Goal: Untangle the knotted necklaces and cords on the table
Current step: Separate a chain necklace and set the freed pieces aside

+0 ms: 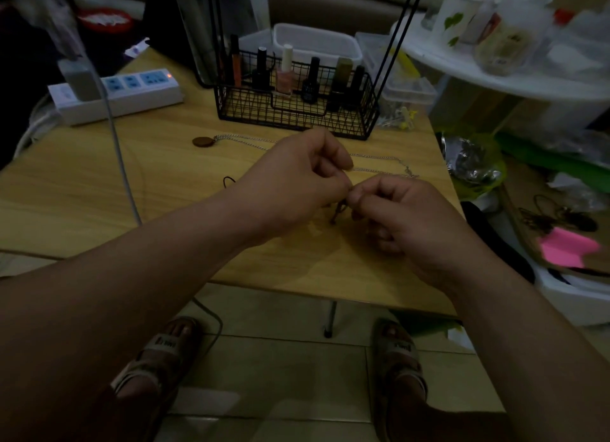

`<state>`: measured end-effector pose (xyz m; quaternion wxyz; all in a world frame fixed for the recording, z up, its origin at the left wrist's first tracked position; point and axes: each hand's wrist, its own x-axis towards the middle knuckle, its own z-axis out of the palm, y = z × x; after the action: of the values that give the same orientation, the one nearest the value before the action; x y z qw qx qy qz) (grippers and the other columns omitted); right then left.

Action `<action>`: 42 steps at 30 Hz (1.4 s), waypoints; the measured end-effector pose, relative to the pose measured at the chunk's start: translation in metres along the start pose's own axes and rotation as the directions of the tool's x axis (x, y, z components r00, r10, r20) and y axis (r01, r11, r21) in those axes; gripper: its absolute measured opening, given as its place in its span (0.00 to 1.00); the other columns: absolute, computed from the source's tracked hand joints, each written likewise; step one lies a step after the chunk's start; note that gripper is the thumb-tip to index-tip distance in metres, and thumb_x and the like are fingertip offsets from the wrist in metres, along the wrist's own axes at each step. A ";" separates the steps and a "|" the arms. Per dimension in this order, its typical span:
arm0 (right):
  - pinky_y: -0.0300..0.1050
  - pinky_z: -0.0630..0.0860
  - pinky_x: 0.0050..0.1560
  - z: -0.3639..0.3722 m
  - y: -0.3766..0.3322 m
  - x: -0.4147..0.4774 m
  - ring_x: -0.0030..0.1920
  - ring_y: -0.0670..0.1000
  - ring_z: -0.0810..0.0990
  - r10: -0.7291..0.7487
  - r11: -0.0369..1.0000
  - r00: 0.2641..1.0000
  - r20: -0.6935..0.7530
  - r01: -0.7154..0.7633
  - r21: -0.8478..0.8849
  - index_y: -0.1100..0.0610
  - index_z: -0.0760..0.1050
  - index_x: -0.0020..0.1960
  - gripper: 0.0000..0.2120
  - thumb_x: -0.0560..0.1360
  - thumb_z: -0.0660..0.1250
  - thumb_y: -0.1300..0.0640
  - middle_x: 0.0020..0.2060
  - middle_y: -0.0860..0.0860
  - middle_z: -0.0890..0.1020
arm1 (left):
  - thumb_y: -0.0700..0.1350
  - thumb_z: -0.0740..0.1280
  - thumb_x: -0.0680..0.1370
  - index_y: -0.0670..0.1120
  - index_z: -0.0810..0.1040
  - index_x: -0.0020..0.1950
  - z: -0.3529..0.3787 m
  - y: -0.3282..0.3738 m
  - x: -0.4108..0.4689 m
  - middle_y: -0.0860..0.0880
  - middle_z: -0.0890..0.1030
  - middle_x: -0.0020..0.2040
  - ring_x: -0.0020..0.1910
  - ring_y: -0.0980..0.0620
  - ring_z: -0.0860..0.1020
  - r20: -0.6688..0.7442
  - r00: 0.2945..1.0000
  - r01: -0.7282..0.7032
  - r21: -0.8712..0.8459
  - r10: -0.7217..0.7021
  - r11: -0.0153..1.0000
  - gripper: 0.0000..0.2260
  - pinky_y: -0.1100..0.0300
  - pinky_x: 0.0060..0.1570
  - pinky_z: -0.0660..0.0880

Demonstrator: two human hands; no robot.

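— Pinching what?
— Left hand (pixel 297 184) and right hand (pixel 406 220) both nip the brown knotted cord (pixel 338 210), just above the wooden table (pixel 132 190).
— The silver chain (pixel 379 170)?
— Flat behind them, before the wire basket (pixel 297 111); its round pendant (pixel 202 141) lies left.

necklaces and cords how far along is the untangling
Looks done: the silver chain with its brown pendant lies strung out on the table, no knot showing, though the left hand hides its middle. In hand: left hand and right hand pinch a knotted brown cord between them. Left: that knot, and a black cord beside the left hand, mostly hidden.
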<state>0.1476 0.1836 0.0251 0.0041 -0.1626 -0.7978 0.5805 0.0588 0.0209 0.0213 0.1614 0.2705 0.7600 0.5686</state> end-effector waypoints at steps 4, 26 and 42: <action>0.43 0.74 0.34 -0.001 0.001 -0.001 0.33 0.43 0.78 -0.124 0.981 0.986 -0.109 0.105 -0.164 0.48 0.83 0.46 0.04 0.79 0.72 0.53 0.38 0.48 0.84 | 0.38 0.73 0.77 0.50 0.80 0.52 0.001 -0.001 -0.001 0.48 0.85 0.45 0.42 0.53 0.83 -0.035 0.998 0.049 0.039 -0.048 0.998 0.09 0.57 0.45 0.81; 0.48 0.68 0.33 -0.004 0.003 0.005 0.32 0.51 0.74 -0.058 0.987 0.995 -0.075 0.068 0.144 0.53 0.79 0.52 0.03 0.81 0.67 0.59 0.33 0.50 0.80 | 0.42 0.68 0.82 0.45 0.82 0.49 0.002 0.001 -0.002 0.46 0.84 0.42 0.40 0.53 0.82 0.111 0.972 0.218 -0.078 -0.209 0.973 0.04 0.60 0.40 0.79; 0.42 0.79 0.31 -0.010 0.001 -0.001 0.32 0.49 0.81 -0.248 0.940 0.966 -0.069 0.223 -0.258 0.51 0.82 0.49 0.01 0.80 0.72 0.56 0.39 0.48 0.84 | 0.42 0.68 0.82 0.42 0.81 0.51 0.005 0.005 -0.001 0.47 0.87 0.43 0.41 0.51 0.85 0.098 0.967 0.247 -0.125 -0.236 0.961 0.04 0.58 0.40 0.81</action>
<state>0.1505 0.1925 0.0279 0.0929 -0.0941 -0.8767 0.4625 0.0634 0.0249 0.0249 0.2788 0.1871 0.7394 0.5835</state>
